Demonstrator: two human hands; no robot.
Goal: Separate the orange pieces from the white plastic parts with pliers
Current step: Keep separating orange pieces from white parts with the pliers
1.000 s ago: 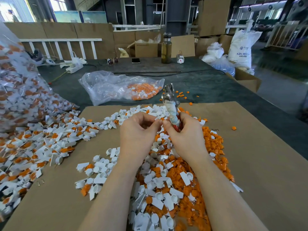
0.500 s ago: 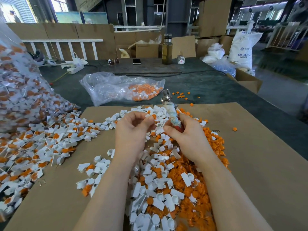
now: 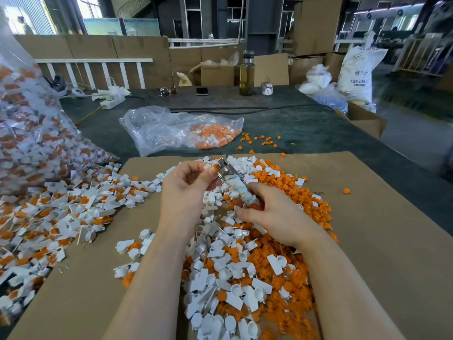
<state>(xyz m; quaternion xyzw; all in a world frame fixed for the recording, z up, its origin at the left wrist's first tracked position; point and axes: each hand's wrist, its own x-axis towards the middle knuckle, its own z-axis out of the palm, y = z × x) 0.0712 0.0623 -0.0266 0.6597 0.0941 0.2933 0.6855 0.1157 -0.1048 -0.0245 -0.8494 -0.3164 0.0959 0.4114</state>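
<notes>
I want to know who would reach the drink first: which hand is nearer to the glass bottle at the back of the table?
Left, slightly. The left hand is raised toward the glass bottle, nearly below it; the right hand, gripping the pliers, sits lower and nearer the person.

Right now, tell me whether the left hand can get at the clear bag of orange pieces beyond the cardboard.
Probably yes: nothing stands between the left hand and the clear bag, but the hand is pinching a white part at the pliers.
</notes>
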